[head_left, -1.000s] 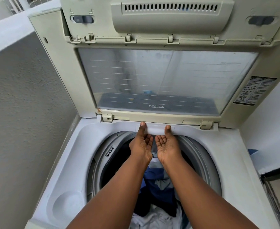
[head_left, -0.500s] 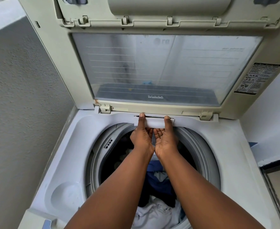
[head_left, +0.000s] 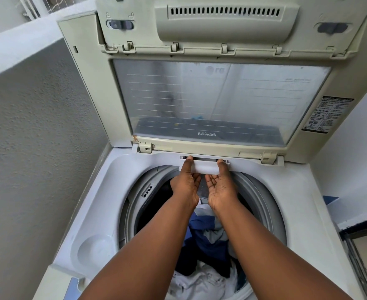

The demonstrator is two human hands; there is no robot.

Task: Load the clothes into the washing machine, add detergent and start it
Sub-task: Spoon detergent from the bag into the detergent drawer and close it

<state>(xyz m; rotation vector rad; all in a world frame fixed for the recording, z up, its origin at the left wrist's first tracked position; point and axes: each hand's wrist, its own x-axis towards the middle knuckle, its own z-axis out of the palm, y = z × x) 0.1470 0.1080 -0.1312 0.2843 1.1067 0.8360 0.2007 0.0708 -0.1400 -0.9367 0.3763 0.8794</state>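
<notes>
A white top-loading washing machine (head_left: pixel 104 204) stands open, its lid (head_left: pixel 219 98) raised upright at the back. Blue, dark and white clothes (head_left: pixel 202 263) lie in the drum. At the back rim sits a small white detergent drawer (head_left: pixel 205 166), pulled slightly out, with a dark gap behind it. My left hand (head_left: pixel 185 185) grips the drawer's left end, thumb on its top edge. My right hand (head_left: pixel 220 187) holds the right end the same way, palm turned up.
A rough grey wall (head_left: pixel 33 148) runs close along the machine's left side. A white wall (head_left: pixel 356 169) and a dark-framed ledge (head_left: pixel 362 232) stand to the right. A round recess (head_left: pixel 96 250) sits in the machine's front left corner.
The drawer has slid a little out toward me between both hands, which stay on its ends. The camera has tilted up, showing more of the lid.
</notes>
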